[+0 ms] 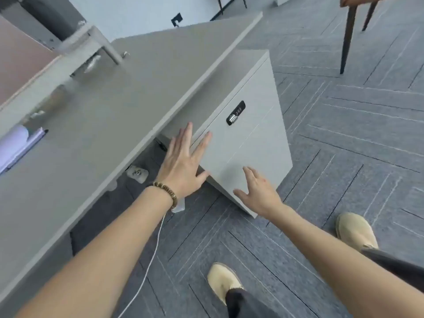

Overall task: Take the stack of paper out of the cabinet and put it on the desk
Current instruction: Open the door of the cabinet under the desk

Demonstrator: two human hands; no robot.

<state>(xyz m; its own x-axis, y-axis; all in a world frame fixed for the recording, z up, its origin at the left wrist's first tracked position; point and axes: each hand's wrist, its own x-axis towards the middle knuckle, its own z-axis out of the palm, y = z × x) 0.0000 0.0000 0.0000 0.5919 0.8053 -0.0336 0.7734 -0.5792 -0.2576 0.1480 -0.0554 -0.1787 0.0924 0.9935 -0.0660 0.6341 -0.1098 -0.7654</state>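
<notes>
A light grey cabinet (pixel 250 143) stands on the floor, tucked partly under the grey desk (pixel 110 115). Its front is shut, and a black combination lock (pixel 235 112) sits near the top of the door. My left hand (pixel 183 164), with a beaded bracelet on the wrist, lies flat and open on the cabinet's left front edge. My right hand (pixel 257 191) hovers open by the lower front of the cabinet, fingers spread. No stack of paper shows; the cabinet's inside is hidden.
A clipboard with white sheets (pixel 18 145) lies at the desk's left edge. A white cable (pixel 151 255) and a power strip (pixel 137 174) lie under the desk. Chair legs (pixel 348 33) stand at the far right on grey carpet. My two shoes (pixel 223 282) are below.
</notes>
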